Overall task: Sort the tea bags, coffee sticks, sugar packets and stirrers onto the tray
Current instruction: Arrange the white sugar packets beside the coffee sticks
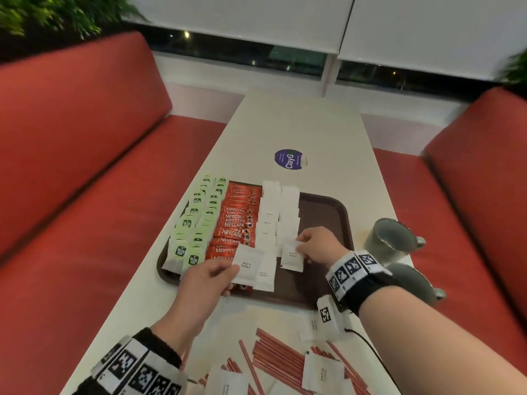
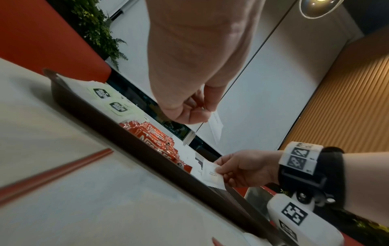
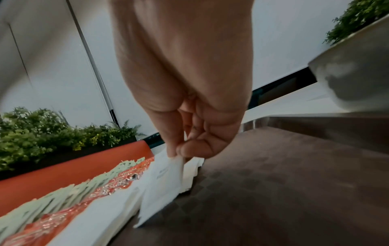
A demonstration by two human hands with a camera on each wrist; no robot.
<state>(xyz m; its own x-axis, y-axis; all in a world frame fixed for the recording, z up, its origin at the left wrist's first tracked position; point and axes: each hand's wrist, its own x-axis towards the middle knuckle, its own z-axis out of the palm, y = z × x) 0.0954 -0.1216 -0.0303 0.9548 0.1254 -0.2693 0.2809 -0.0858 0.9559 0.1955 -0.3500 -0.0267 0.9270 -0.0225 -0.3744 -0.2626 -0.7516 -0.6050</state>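
both hands point(image 1: 209, 276) point(image 1: 316, 245) pinching, forearms extended

The scene is lit dimly and evenly from overhead; a round ceiling lamp point(image 2: 320, 6) is caught glaring at one o'clock in the left wrist view. Only soft shadows are cast on the white table point(image 1: 299, 132). Night-dark glass is shown behind the lowered blinds point(image 1: 256, 18). Straight edges are bowed toward the borders by the wide lenses. Motion blur is seen on the stirrers point(image 2: 54, 173) at eight o'clock and on the tea bags point(image 3: 63, 194) at seven o'clock. Foil glints are scattered over the coffee sticks point(image 3: 118, 183).
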